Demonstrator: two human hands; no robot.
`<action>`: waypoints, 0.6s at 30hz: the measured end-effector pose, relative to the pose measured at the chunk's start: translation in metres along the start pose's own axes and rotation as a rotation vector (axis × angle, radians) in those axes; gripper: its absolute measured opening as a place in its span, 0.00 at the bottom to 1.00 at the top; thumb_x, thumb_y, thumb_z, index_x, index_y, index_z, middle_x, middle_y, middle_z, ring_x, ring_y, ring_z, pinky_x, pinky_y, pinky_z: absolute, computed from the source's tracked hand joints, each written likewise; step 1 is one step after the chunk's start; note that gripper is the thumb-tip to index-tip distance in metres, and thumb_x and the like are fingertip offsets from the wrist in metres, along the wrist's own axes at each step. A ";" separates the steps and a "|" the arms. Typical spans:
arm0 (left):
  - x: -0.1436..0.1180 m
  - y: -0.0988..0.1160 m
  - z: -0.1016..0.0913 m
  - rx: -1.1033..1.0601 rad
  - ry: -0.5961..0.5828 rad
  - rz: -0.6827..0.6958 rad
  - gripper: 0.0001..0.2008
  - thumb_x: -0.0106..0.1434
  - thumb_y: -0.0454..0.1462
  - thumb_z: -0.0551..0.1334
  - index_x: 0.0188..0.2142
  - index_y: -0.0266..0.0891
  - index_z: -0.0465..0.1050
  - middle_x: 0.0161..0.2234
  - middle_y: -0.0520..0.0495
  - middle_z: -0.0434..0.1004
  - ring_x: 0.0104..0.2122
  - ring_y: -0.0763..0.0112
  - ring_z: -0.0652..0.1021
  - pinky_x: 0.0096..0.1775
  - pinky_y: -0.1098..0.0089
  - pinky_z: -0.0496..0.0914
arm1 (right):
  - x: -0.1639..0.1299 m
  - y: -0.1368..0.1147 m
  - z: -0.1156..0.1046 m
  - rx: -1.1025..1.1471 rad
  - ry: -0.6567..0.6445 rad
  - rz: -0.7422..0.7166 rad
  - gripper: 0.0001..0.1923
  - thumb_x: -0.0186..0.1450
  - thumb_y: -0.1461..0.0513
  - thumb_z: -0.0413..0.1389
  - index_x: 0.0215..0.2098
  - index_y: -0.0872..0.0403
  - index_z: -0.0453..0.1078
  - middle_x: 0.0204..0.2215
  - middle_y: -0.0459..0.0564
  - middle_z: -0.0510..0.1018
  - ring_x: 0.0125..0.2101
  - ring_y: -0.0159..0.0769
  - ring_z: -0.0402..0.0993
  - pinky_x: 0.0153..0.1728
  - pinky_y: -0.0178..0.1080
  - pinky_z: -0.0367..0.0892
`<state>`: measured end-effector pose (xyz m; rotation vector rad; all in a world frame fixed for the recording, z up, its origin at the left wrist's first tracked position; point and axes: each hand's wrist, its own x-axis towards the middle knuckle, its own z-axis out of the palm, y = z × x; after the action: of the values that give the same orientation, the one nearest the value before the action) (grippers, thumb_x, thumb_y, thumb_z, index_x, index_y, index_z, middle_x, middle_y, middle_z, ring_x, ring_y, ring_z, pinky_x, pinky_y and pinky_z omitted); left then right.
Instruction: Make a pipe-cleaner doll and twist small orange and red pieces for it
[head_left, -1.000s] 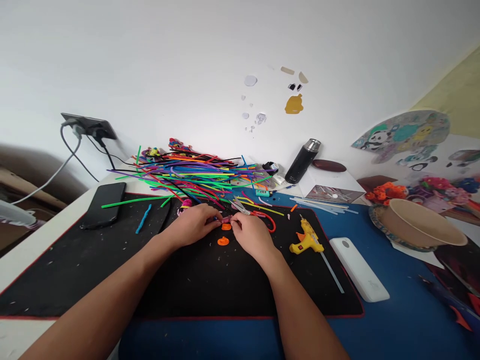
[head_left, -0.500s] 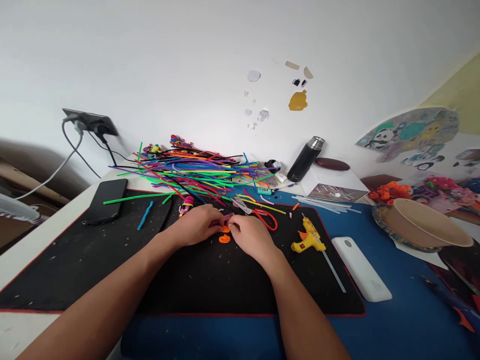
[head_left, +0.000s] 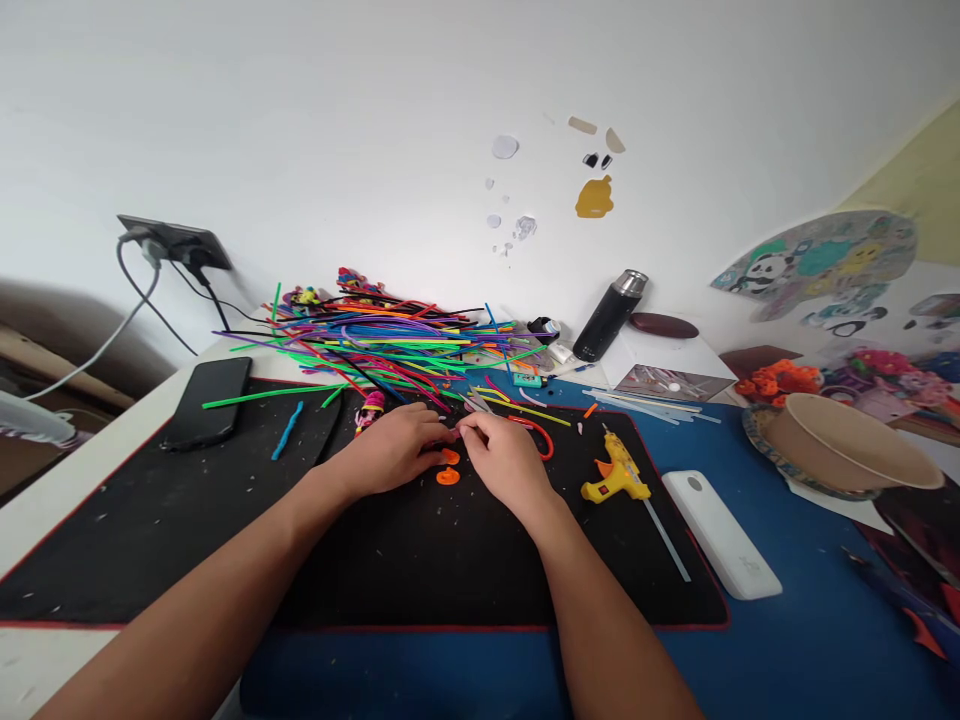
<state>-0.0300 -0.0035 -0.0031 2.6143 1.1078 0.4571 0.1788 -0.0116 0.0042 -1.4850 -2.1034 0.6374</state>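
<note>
My left hand (head_left: pixel 401 448) and my right hand (head_left: pixel 504 458) meet over the black mat, fingertips pinched together around a small pink piece (head_left: pixel 454 429). Fingers hide most of it, so its kind is unclear. Just below lie two small orange coiled pieces (head_left: pixel 448 477), the upper one close to my left fingertips. Behind my left hand is a little pink, black and yellow figure (head_left: pixel 370 408) of fuzzy stems. Scissors with red handles (head_left: pixel 546 440) lie behind my right hand, which covers part of them.
A heap of coloured pipe cleaners (head_left: pixel 405 340) spreads along the wall. On the right lie a yellow glue gun (head_left: pixel 619 470) with a glue stick, a white oblong device (head_left: pixel 721 535) and a bowl (head_left: pixel 862 440). A black phone (head_left: pixel 208 402) and a twisted blue stem (head_left: pixel 288 430) are left.
My right hand has shifted slightly up and left, covering more of the pink piece and the scissors. My left hand has barely moved. The whole view has drifted slightly.
</note>
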 end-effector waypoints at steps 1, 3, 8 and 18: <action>0.000 0.001 0.001 0.005 0.000 0.011 0.10 0.71 0.40 0.61 0.48 0.41 0.79 0.39 0.44 0.78 0.42 0.59 0.76 0.46 0.61 0.69 | 0.000 0.000 0.000 0.011 0.007 -0.004 0.11 0.72 0.62 0.54 0.43 0.47 0.80 0.34 0.45 0.85 0.35 0.37 0.80 0.35 0.35 0.64; 0.001 0.003 0.002 0.011 0.000 0.026 0.09 0.71 0.39 0.61 0.46 0.41 0.79 0.39 0.44 0.77 0.41 0.59 0.75 0.46 0.62 0.69 | 0.000 0.001 0.001 0.028 0.011 -0.009 0.11 0.72 0.61 0.54 0.43 0.47 0.79 0.34 0.45 0.85 0.35 0.37 0.80 0.35 0.35 0.64; 0.004 0.007 0.005 0.029 -0.006 0.035 0.06 0.70 0.37 0.62 0.42 0.40 0.78 0.39 0.44 0.76 0.41 0.59 0.74 0.46 0.61 0.68 | 0.000 0.000 0.002 0.055 0.023 -0.001 0.11 0.73 0.61 0.54 0.44 0.47 0.79 0.36 0.46 0.85 0.36 0.37 0.80 0.36 0.35 0.64; 0.006 0.008 0.010 -0.009 0.006 0.044 0.05 0.69 0.35 0.62 0.40 0.39 0.78 0.39 0.43 0.77 0.42 0.58 0.74 0.47 0.61 0.69 | -0.001 -0.004 0.000 0.015 -0.007 -0.015 0.11 0.73 0.61 0.53 0.43 0.47 0.79 0.35 0.45 0.85 0.35 0.38 0.80 0.34 0.36 0.63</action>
<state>-0.0171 -0.0052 -0.0085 2.6356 1.0497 0.4783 0.1762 -0.0137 0.0061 -1.4595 -2.1083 0.6528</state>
